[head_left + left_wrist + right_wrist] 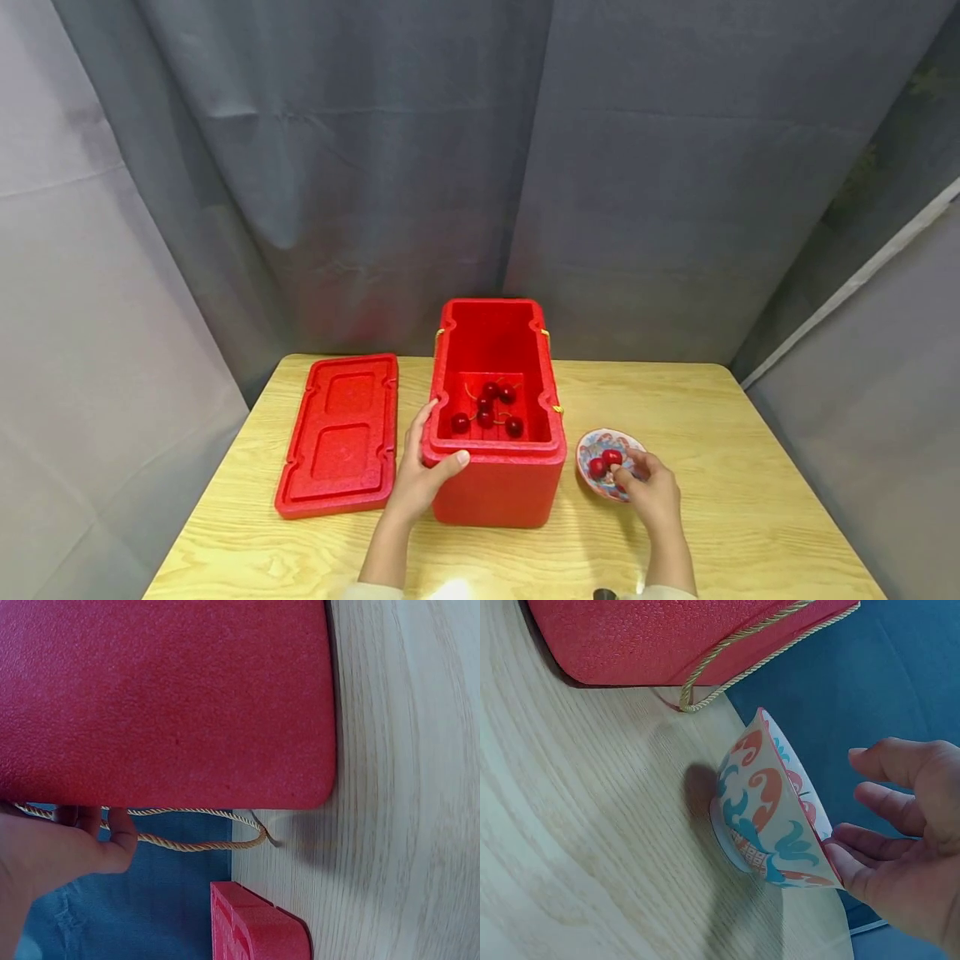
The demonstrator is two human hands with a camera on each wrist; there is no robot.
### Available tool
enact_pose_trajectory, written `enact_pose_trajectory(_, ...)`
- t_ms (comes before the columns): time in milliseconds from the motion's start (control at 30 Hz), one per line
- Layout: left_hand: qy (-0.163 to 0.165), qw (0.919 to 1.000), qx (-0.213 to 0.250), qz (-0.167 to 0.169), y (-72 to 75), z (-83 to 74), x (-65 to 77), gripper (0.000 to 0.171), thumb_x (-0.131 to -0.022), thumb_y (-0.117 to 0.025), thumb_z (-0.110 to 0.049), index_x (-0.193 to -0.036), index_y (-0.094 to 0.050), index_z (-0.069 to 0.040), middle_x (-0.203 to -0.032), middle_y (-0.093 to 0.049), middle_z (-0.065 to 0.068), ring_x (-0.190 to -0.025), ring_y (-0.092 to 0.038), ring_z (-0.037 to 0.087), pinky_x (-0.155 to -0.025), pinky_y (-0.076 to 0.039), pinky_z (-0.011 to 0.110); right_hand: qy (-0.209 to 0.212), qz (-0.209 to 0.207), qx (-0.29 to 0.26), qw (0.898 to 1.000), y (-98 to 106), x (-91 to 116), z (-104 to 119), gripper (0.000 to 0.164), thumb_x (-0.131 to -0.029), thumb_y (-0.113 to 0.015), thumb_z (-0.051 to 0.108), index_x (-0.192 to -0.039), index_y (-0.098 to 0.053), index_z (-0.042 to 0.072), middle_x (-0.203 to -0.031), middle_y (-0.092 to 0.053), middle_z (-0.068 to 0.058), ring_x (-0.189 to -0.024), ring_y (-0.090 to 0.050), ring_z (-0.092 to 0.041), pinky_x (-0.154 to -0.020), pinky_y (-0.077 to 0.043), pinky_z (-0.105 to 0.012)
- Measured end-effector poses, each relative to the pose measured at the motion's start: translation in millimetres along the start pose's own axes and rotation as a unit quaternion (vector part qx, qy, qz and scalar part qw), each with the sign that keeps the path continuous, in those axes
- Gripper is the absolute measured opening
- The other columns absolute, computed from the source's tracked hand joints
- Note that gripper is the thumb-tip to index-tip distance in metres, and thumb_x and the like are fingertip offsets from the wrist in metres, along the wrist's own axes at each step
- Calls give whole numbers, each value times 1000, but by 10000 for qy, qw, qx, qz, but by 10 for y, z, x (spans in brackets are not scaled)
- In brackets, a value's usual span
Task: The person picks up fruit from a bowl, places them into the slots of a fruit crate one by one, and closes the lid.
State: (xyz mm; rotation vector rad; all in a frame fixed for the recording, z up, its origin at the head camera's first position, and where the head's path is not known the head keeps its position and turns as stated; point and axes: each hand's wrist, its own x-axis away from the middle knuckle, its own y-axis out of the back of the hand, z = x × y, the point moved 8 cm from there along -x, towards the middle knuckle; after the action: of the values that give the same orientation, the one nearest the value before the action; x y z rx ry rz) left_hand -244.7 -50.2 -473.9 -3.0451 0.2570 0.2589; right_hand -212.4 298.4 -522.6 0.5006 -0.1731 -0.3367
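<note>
Access to the box is left free from above but hindered leftward by the left hand and lid. The bowl is partly covered by the right hand. Rear clearance, half hidden, seems limited by the curtain.

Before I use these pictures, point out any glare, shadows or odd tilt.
Head view: bright glare on the table at the frame's bottom; left wrist: scene turned sideways, shadow beside the red box; right wrist: sideways too, the bowl casts a shadow.

Bowl partly behind right hand; black object cropped
</note>
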Motion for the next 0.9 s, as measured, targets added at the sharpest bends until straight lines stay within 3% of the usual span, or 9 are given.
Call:
enact_pose_trajectory(467, -120, 9996, 224, 119, -11, 8, -3, 79, -79, -73, -18, -142, -28, -35, -143, -25, 3, -120, -42, 29, -87, -46, 39, -31, 152, -17, 9999, -123, -217, -110, 47, -88, -58, 11, -129, -46, -8, -124, -47, -31, -109, -49, -39, -90, -41, -48)
enact_pose_trajectory(667, 100, 9999, 111, 86, -12, 1, 16, 80, -78, -74, -18, -142, -28, -37, -143, -21, 0, -123, -37, 27, -89, -45, 38, 34, 215, 281, 9994, -158, -322, -131, 44, -85, -56, 5, -126, -49, -7, -120, -51, -29, -103, -52, -37, -86, -42, -47)
enact_pose_trajectory(900, 151, 9995, 222, 142, -41, -157, 38, 83, -78, -73, -15, -145, -26, -24, -142, -21, 9, -123, -36, 32, -88, -46, 41, 130, 94, 493, 9987, -168, -399, -90, 42, -81, -60, 2, -121, -52, -9, -116, -53, -29, -102, -53, -39, -87, -42, -49)
